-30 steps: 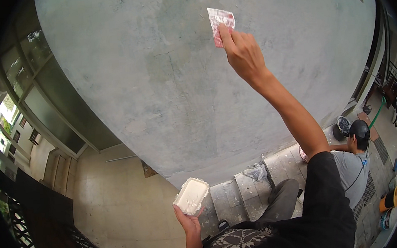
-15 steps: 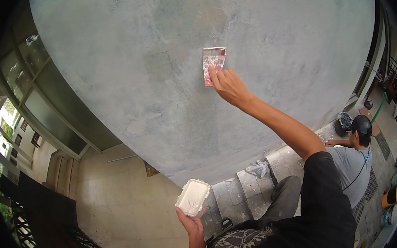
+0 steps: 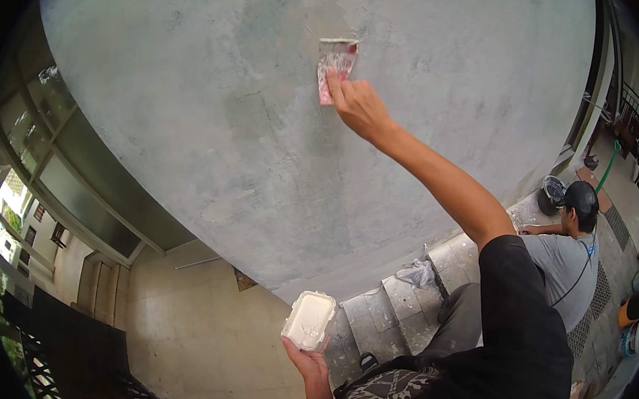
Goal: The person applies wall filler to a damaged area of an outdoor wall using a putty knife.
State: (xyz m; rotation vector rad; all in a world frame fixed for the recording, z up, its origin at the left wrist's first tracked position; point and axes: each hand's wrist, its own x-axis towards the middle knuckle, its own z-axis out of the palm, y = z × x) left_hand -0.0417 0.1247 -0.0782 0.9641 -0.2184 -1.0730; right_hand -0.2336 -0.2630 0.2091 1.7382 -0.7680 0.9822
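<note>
My right hand reaches up the grey plastered wall, closed round a red putty knife smeared with white. The blade's wide edge points upward and lies against the wall, at a darker patch with fine cracks. Low in front of me, my left hand holds up a shallow white tub from below. Inside the tub is a smooth off-white paste with a few scrape marks.
At the right a person in a grey shirt and dark cap sits close to my right arm. A black bucket stands beyond them. Below me are tiled steps with a crumpled plastic bag; a dark railing runs lower left.
My right hand has slid the putty knife upward along the wall, into the darker patch. The left hand and the tub have hardly moved.
</note>
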